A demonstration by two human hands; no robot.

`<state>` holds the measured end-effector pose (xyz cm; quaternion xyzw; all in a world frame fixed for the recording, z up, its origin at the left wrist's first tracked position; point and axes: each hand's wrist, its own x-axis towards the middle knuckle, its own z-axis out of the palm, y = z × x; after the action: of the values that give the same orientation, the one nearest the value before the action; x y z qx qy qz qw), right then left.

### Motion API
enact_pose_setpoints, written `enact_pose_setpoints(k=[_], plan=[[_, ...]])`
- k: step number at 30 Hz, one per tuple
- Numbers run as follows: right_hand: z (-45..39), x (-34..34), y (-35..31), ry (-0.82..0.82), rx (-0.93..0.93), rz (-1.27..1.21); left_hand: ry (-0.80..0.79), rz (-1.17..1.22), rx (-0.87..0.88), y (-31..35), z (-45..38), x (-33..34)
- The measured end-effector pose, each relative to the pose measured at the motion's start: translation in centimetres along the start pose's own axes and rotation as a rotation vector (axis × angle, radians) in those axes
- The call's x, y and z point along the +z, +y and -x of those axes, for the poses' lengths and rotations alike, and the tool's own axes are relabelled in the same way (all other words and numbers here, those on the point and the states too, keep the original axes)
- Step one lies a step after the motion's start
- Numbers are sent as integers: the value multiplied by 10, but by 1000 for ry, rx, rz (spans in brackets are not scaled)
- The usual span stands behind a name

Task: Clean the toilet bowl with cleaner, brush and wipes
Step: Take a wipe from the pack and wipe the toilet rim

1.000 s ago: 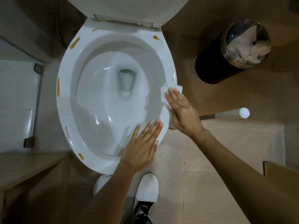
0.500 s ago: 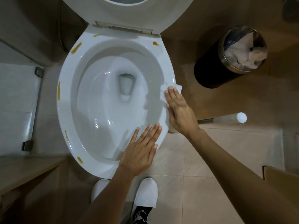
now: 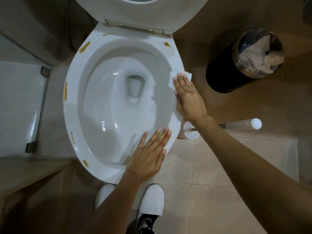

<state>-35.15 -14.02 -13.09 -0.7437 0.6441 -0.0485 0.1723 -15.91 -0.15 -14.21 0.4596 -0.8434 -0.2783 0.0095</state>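
Right hand [image 3: 189, 97] laid flat on a white wipe [image 3: 177, 76] at the right rim of the toilet bowl [image 3: 118, 105], centre right of the frame — fingers straight and close together, pressing down on the wipe, not curled round it. Spread flat that way, most likely, to keep as much wipe as possible on the porcelain while rubbing along the rim. Corners of the wipe peeking out above the fingertips and over the rim's outer edge; the rest hidden under the palm.

Left hand [image 3: 148, 156] resting on the near-right rim, lower centre, fingers straight and slightly fanned, holding nothing. Placed there as a brace, by the look of it (weight leaning forward over the bowl).

Rim under and below the right hand clean. Brownish smears elsewhere: one spot [image 3: 167, 44] at the upper right of the rim, just ahead of the wipe, a long streak [image 3: 84, 47] at the upper left, another streak [image 3: 65, 91] down the left side, and smaller marks at the lower left — so well short of finished, judged from that.

Toilet brush [image 3: 236, 126] standing in its holder on the floor just right of the bowl, handle reaching toward the right edge, within easy reach. Black bin [image 3: 219, 76] at upper right, crumpled white tissue [image 3: 253, 58] inside — handy for the wipe once soiled. No cleaner bottle in view. Seat and lid [image 3: 138, 12] raised at top centre, leaving the rim bare for wiping.
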Motion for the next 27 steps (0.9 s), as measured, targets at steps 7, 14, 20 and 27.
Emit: enact_pose_setpoints(k=[7, 14, 20, 27], plan=[[-19, -8, -4, -13, 26, 31, 15, 7, -1, 0, 0, -1], [-24, -11, -1, -29, 7, 67, 4, 17, 0, 0, 0, -1], [-23, -23, 10, -54, -72, 126, -9, 20, 3, 0, 0, -2], [-18, -17, 18, -117, -111, 84, -25, 41, -6, -1, -1, -2]])
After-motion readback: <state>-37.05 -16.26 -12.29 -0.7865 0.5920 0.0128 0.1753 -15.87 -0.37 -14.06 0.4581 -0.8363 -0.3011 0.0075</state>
